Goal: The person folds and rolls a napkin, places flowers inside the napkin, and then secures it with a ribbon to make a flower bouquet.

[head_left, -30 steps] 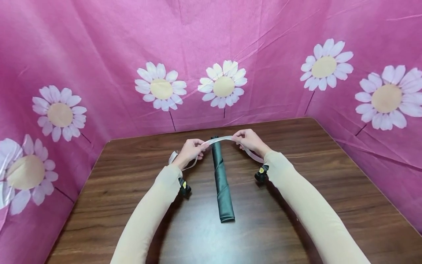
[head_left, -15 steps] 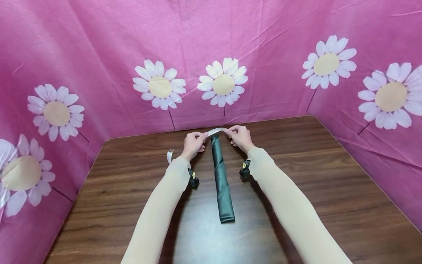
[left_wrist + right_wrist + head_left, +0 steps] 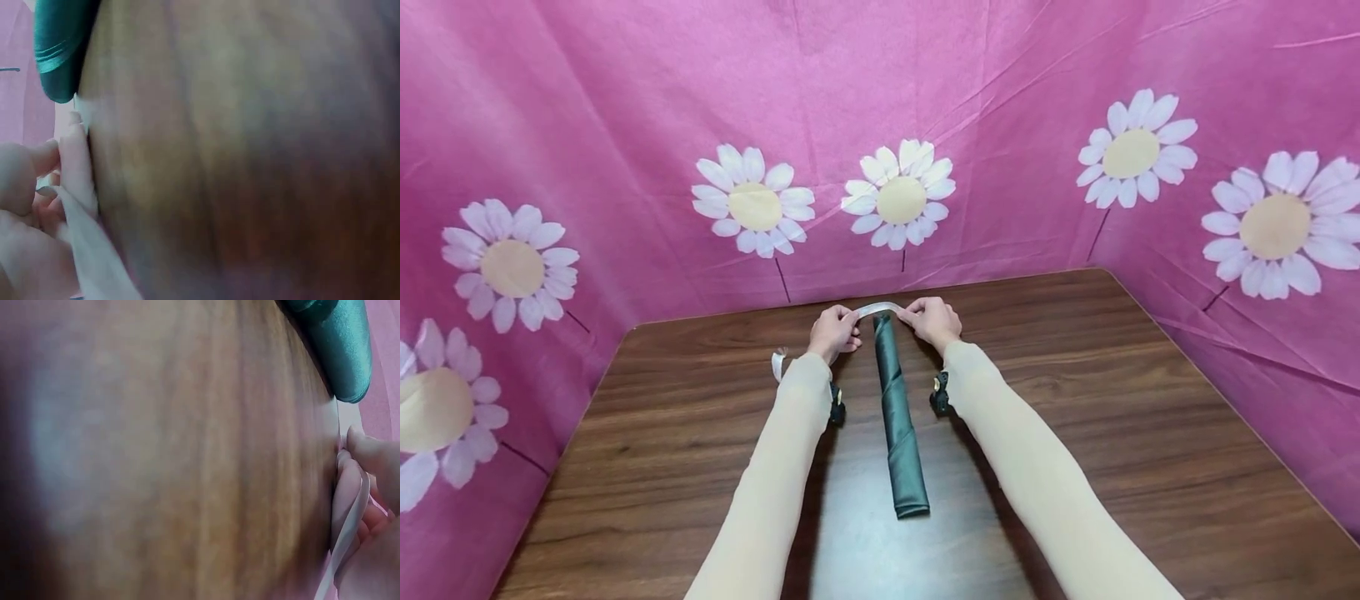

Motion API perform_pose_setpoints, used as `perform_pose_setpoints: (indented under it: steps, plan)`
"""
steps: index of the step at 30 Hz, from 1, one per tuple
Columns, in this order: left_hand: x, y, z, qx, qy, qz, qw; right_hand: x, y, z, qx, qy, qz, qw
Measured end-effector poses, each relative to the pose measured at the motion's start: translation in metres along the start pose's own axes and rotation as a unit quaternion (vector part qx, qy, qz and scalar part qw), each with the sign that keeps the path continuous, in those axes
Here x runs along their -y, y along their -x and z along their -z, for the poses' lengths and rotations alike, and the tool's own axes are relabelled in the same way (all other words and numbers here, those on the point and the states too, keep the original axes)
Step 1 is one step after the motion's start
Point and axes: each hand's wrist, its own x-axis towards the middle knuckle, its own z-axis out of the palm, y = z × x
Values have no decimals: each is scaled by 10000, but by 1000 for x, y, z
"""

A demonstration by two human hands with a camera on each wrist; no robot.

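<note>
A dark green roll of satiny cloth (image 3: 898,425) lies lengthwise on the table, its far end between my hands. My left hand (image 3: 833,330) pinches a white ribbon (image 3: 878,307) on the left of that end. On the right, my right hand (image 3: 934,322) pinches the same ribbon between thumb and fingers. The ribbon bows across just beyond the roll's far end. In the left wrist view, a length of ribbon (image 3: 94,250) trails back past the palm; the right wrist view has another trailing ribbon length (image 3: 347,531) under the fingers.
The brown wood-grain table (image 3: 1090,433) reaches back to a pink curtain (image 3: 1000,75) printed with daisies. A loose ribbon end (image 3: 778,365) sticks up left of my left wrist. Small black cameras sit at both wrists.
My hands have drawn closer together, the right one moving left, and the ribbon span between them is shorter. The ribbon has gone from crossing over the roll's end to lying just past it.
</note>
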Motion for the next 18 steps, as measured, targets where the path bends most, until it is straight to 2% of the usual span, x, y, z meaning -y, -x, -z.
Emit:
perform_pose_setpoints:
  steps: [3, 10, 18]
  plan:
    - [0, 2, -2, 0, -36, 48, 10000, -1, 0, -1, 5, 11, -64, 10000]
    - [-3, 3, -5, -208, -820, 133, 9963, -1, -3, 0, 206, -8, -83, 9998]
    - [-8, 1, -2, -284, -676, 295, 9969, 6, -7, 3, 390, 52, -101, 9992]
